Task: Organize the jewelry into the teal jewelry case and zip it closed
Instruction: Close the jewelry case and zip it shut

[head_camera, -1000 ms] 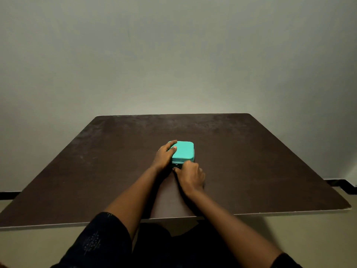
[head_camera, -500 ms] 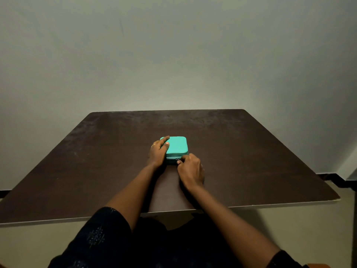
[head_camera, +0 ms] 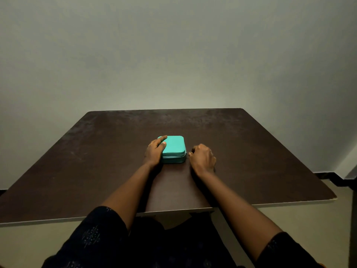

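The teal jewelry case [head_camera: 174,147] lies with its lid down in the middle of the dark brown table [head_camera: 251,161]. My left hand [head_camera: 155,151] rests on the case's left side, fingers laid over the lid's left edge. Just off the case's near right corner, my right hand [head_camera: 202,157] has its fingers curled and pinches the small metal zipper pull [head_camera: 187,153]. The zipper line runs along the case's front face. No loose jewelry shows on the table.
A plain pale wall stands behind the table. The table's near edge [head_camera: 173,210] is just in front of my dark-clothed lap. A dark skirting strip [head_camera: 332,177] and light floor show at the right.
My right hand has slid from the case's front face rightward to its near right corner, taking the zipper pull with it. The left hand stays on the case's left side.
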Demonstrator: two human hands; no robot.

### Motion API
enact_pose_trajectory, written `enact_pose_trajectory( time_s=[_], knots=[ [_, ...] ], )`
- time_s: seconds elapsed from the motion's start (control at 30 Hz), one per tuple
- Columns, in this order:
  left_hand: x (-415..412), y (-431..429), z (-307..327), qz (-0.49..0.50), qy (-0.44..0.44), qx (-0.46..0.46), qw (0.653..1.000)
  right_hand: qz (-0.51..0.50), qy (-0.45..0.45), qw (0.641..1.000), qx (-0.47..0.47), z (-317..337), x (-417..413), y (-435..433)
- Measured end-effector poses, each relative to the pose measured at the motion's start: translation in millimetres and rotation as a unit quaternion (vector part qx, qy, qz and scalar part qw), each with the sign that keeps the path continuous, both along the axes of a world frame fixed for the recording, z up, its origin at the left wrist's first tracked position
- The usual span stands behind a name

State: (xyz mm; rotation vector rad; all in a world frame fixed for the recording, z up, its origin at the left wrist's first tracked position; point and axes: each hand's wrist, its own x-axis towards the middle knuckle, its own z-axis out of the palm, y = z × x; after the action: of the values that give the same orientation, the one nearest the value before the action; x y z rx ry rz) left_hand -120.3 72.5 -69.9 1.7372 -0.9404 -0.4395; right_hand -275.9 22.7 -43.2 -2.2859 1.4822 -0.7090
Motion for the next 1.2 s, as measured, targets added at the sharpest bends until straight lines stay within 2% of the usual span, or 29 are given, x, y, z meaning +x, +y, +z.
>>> enact_pose_trajectory(
  time_s=[0.43,0.9,1.07,1.13,1.2],
  knots=[
    [2.1,3.0,-1.0,0.026,-0.005,0.023,0.999,0.016,0.013,1.0,-0.003,6.4,31.7,-57.5],
    [-0.5,3.7,3.7,0.037,-0.026,0.048,0.998,0.167,0.044,0.985,0.024,4.6,60.8,-91.2],
    [-4.5,3.7,5.1,0.039,-0.008,0.04,0.998,0.164,-0.009,0.984,0.072,5.6,54.4,-86.7],
    [-5.9,4.5,5.7,0.039,0.007,0.034,0.999,0.131,-0.069,0.984,0.096,2.9,53.6,-81.1],
    [-7.8,4.4,7.2,0.043,0.013,0.038,0.998,0.062,-0.168,0.974,0.142,1.6,52.6,-70.9]
  ],
)
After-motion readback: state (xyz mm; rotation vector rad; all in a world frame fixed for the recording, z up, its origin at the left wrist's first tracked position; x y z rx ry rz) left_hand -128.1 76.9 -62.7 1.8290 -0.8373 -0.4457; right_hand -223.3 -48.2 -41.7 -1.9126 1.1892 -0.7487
